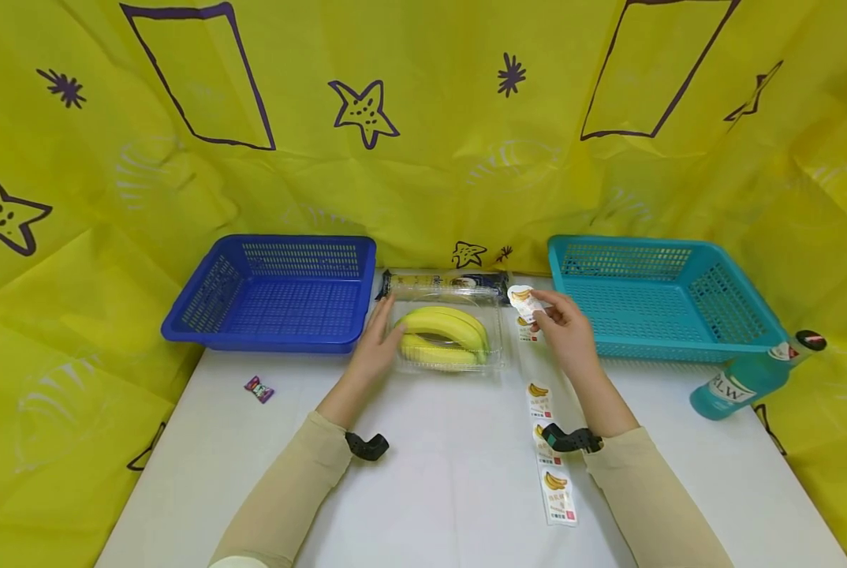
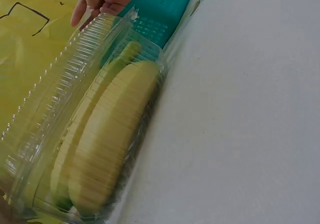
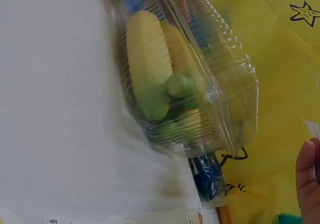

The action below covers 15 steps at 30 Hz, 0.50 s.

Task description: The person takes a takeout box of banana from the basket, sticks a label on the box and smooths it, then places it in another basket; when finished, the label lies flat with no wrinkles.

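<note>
A clear plastic clamshell box point(image 1: 494, 347) holding bananas point(image 1: 445, 327) sits on the white table, its lid down over them. Against the box's left side rests my left hand point(image 1: 375, 347), fingers fairly straight. To the right of the box, my right hand point(image 1: 569, 331) pinches a white banana sticker point(image 1: 520, 297) between thumb and fingers, raised above the table. Below it runs a strip of similar banana stickers point(image 1: 557, 497). From the left wrist view, the bananas point(image 2: 112, 139) show through the ribbed plastic. My right hand point(image 3: 307, 176) shows only in part at the right wrist view's edge.
A blue basket point(image 1: 281, 345) stands on the left and a teal basket point(image 1: 672, 347) on the right. Behind the box lies a dark-ended packet point(image 1: 498, 282). A small purple wrapped candy point(image 1: 259, 389) lies at left; a teal bottle point(image 1: 743, 385) leans at right.
</note>
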Available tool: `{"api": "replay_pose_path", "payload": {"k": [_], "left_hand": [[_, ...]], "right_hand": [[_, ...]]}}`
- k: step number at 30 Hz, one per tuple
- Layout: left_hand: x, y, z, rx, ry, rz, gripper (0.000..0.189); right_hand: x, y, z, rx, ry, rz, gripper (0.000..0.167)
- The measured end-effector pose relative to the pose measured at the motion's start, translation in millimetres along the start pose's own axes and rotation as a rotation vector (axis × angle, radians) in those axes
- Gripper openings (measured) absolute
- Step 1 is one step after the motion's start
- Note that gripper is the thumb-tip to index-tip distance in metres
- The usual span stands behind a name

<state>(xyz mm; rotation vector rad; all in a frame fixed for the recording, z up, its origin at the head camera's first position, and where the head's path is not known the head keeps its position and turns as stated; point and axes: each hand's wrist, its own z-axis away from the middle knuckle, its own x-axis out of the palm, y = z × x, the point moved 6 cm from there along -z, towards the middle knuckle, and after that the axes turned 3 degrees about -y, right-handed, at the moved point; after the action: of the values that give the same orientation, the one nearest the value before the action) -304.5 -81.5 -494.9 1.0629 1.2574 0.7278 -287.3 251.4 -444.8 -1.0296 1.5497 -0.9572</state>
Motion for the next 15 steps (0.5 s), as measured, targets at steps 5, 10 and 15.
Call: {"api": "replay_pose_path", "payload": {"k": [5, 10, 15], "left_hand": [[-0.7, -20.5, -3.2, -0.075, 0.008, 0.19, 0.056], [0.0, -31.6, -1.3, -0.082, -0.032, 0.381, 0.059], [1.1, -33.2, 0.3, -0.042, -0.078, 0.493, 0.06]], "right_hand": [[2, 3, -3.2, 0.028, -0.043, 0.025, 0.036], [8, 2, -4.8, 0.009, -0.121, -0.006, 0.036], [13, -4, -6.1, -0.04, -0.147, -0.031, 0.036]]}}
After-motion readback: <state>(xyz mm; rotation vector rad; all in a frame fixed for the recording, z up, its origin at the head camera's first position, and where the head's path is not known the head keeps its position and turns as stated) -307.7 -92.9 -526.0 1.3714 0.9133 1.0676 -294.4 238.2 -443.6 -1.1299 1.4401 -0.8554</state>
